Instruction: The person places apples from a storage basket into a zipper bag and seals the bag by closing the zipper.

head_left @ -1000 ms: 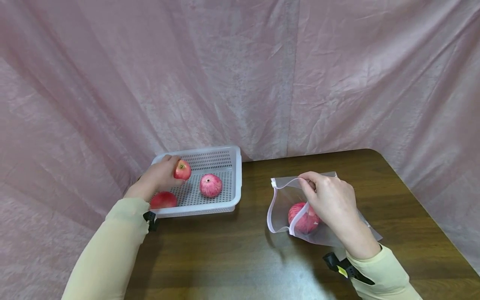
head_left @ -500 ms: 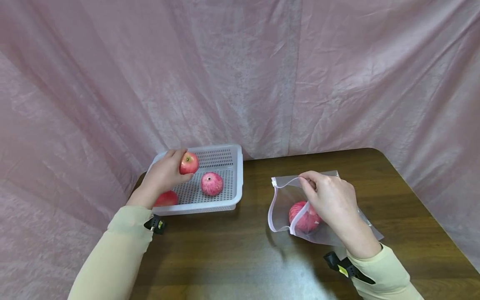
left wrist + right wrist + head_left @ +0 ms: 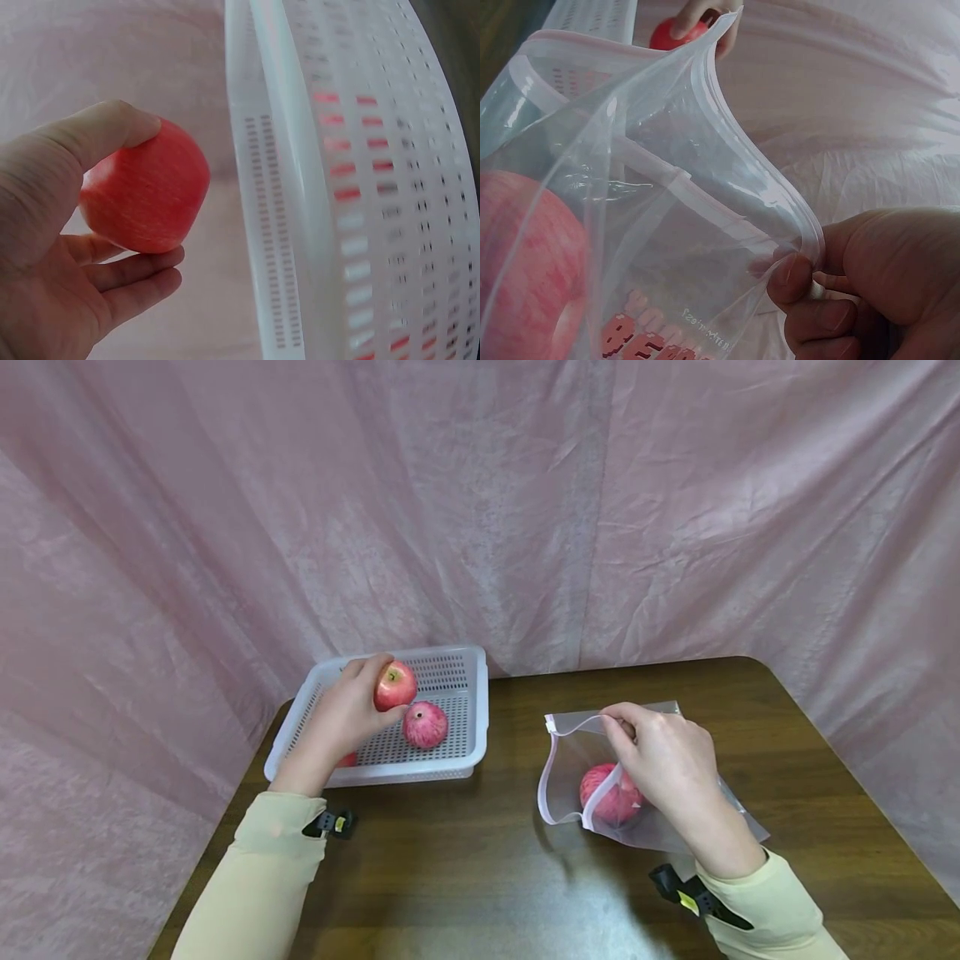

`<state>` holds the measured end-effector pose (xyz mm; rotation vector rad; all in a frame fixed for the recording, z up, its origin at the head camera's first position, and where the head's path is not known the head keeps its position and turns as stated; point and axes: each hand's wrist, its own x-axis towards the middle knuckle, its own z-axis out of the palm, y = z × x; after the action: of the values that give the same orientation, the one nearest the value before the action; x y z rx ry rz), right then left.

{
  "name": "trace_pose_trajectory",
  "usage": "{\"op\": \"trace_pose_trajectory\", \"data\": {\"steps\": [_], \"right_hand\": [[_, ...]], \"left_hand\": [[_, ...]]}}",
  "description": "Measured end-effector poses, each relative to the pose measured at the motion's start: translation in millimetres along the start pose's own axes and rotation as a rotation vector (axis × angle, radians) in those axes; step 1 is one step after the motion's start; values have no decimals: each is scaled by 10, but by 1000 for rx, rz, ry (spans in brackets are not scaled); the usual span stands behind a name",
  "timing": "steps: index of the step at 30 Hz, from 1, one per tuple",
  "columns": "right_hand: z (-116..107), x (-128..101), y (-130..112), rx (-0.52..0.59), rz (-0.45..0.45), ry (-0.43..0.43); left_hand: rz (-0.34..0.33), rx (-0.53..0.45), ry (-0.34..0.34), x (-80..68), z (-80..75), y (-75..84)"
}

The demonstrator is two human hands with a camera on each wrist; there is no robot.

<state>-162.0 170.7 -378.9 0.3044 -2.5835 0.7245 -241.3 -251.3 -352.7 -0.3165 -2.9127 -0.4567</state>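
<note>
My left hand [image 3: 352, 714] grips a red apple [image 3: 394, 685] [image 3: 146, 187] lifted above the white perforated basket [image 3: 471, 727] [image 3: 300, 187]. A second apple [image 3: 425, 724] lies on the basket floor, and a third [image 3: 347, 760] peeks out beneath my left wrist. To the right, my right hand [image 3: 660, 760] [image 3: 855, 285] pinches the upper rim of a clear zip bag [image 3: 558, 777] [image 3: 667, 187] and holds its mouth open toward the left. One pink apple [image 3: 611, 793] [image 3: 525, 255] sits inside the bag.
The basket and the bag rest on a dark wooden table [image 3: 480, 877]. A wrinkled pink cloth [image 3: 480, 510] hangs behind it and around its sides. The table's rounded far right corner [image 3: 750, 664] is near the bag.
My left hand has lifted the apple up out of the basket and carried it to the right. The right hand and the bag have stayed in place.
</note>
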Motion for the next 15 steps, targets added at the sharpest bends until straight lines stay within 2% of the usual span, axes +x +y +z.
{"op": "trace_pose_trajectory", "data": {"steps": [15], "right_hand": [[-44, -43, 52, -13, 3, 4]], "left_hand": [[54, -114, 117, -109, 129, 446]]}}
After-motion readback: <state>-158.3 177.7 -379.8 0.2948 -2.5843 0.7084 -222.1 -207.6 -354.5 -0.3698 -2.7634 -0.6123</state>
